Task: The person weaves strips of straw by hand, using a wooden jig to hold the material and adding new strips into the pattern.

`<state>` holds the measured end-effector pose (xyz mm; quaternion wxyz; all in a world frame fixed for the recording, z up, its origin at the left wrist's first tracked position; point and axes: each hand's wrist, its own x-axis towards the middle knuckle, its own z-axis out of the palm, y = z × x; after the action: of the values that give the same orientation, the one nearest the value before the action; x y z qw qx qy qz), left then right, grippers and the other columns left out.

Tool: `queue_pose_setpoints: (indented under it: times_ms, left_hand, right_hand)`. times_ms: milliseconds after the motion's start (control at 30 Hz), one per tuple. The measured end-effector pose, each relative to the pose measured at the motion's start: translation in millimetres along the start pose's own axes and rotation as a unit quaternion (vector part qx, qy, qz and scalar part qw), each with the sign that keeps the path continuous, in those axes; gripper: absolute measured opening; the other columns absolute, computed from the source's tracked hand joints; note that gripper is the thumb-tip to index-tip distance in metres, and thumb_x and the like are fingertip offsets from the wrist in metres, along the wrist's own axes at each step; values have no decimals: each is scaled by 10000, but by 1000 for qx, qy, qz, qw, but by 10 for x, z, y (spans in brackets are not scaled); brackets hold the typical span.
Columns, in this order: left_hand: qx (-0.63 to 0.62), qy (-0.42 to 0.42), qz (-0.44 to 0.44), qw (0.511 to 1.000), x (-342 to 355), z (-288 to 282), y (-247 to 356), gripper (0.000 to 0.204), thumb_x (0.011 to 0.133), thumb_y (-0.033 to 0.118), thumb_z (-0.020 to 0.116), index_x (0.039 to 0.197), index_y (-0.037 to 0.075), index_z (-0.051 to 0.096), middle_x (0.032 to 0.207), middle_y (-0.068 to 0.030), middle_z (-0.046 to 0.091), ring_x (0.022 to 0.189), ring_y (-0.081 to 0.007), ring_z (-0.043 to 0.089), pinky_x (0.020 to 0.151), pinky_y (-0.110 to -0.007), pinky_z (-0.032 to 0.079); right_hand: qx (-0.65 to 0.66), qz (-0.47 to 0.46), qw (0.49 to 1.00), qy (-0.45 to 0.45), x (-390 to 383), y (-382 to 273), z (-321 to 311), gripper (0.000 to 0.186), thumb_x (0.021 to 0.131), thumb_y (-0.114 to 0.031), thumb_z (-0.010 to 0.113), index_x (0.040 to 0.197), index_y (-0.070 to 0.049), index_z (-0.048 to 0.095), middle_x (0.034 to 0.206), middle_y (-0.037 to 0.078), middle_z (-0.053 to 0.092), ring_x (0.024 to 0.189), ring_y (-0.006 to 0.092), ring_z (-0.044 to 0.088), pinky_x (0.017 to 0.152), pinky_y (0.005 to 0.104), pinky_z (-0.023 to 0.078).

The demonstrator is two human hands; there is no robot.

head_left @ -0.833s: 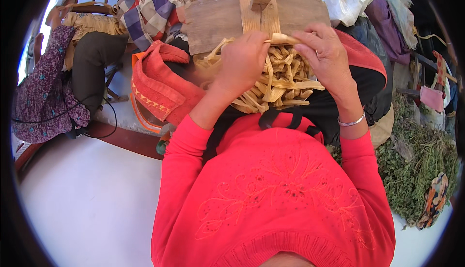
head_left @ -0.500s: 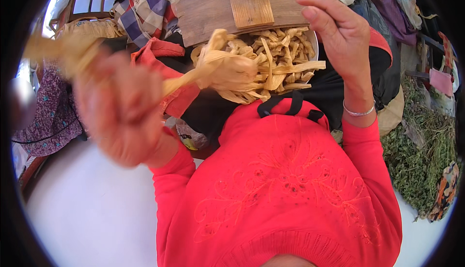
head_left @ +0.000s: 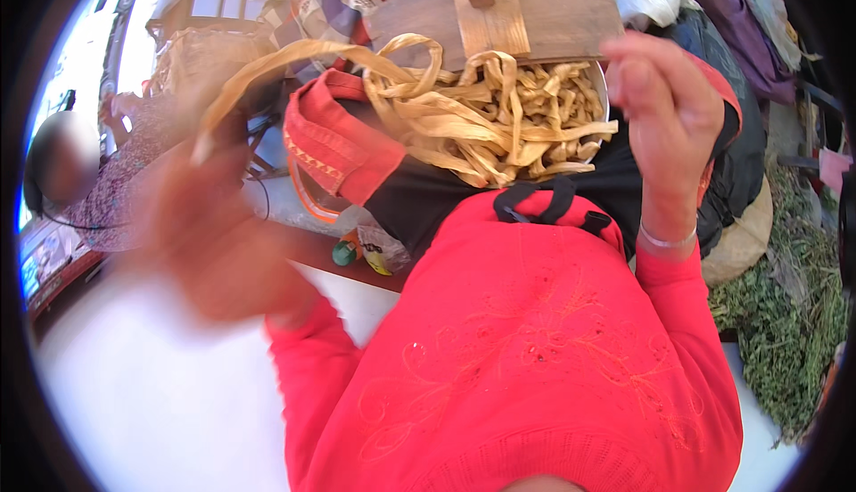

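Note:
My left hand (head_left: pixel 214 233), heavily blurred, grips one end of a long tan strip (head_left: pixel 294 49) that arches back toward a heap of flat, curly tan strips (head_left: pixel 505 134) in a white-rimmed container on my lap. A wooden board (head_left: pixel 571 12) with a block on it lies along the far edge of the heap. My right hand (head_left: pixel 660 104) is raised right of the heap, fingers loosely bent and apart, with nothing visible in them. A red cloth (head_left: pixel 334 140) lies just left of the heap, over dark fabric.
At far left is another person (head_left: pixel 62 162), beside a wooden chair back (head_left: pixel 232 6). Bundled cloth and bags (head_left: pixel 740 28) are piled at upper right. Dried green plants (head_left: pixel 780 322) lie at lower right. A small bagged item (head_left: pixel 366 251) sits behind my left forearm.
My left hand has swung from the heap out to the left, drawing a strip along. My right hand has let go of the strips and moved slightly right. The view has also shifted.

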<state>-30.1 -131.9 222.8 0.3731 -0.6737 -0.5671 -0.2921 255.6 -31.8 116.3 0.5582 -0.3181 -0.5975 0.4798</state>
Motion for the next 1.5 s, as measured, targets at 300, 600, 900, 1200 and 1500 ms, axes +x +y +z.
queue_pose_setpoints:
  times_ms: [300,600,900,1200,1500]
  left_hand:
    - [-284,-165,59,943,-839,1434,1168,209,763,56,602,970,37,622,838,-74,628,652,-205,561,561,-317,412]
    - [-332,-128,43,933,-855,1647,1251,239,702,53,634,940,41,624,818,-64,624,665,-217,572,571,-327,413]
    - [-316,-233,-78,916,-1128,1782,1421,100,771,66,607,866,53,579,733,-94,608,609,-271,586,529,-401,439]
    - [-516,-392,-319,692,-1118,1659,1476,170,895,185,565,818,35,584,604,-134,557,596,-263,572,547,-345,439]
    - [-721,-451,-481,214,-887,1660,950,236,969,239,505,879,30,564,558,62,348,457,-39,269,413,-206,221]
  right_hand:
    - [-180,38,983,-3,-199,251,92,275,792,-85,727,1031,-11,613,628,55,609,539,57,503,505,226,424]
    - [-77,272,958,-37,-210,710,66,194,843,-87,671,1010,3,631,668,1,599,566,31,499,507,196,410]
    - [-215,152,964,-32,-253,1020,156,201,857,-7,551,1043,-30,626,792,47,627,660,143,580,598,265,466]
    - [-416,-91,894,-138,-212,1207,29,286,752,7,560,1009,-82,647,1030,83,642,968,296,584,848,376,451]
    - [59,252,944,-205,126,805,-100,322,846,-97,653,1150,-1,606,992,29,634,898,72,575,799,215,473]
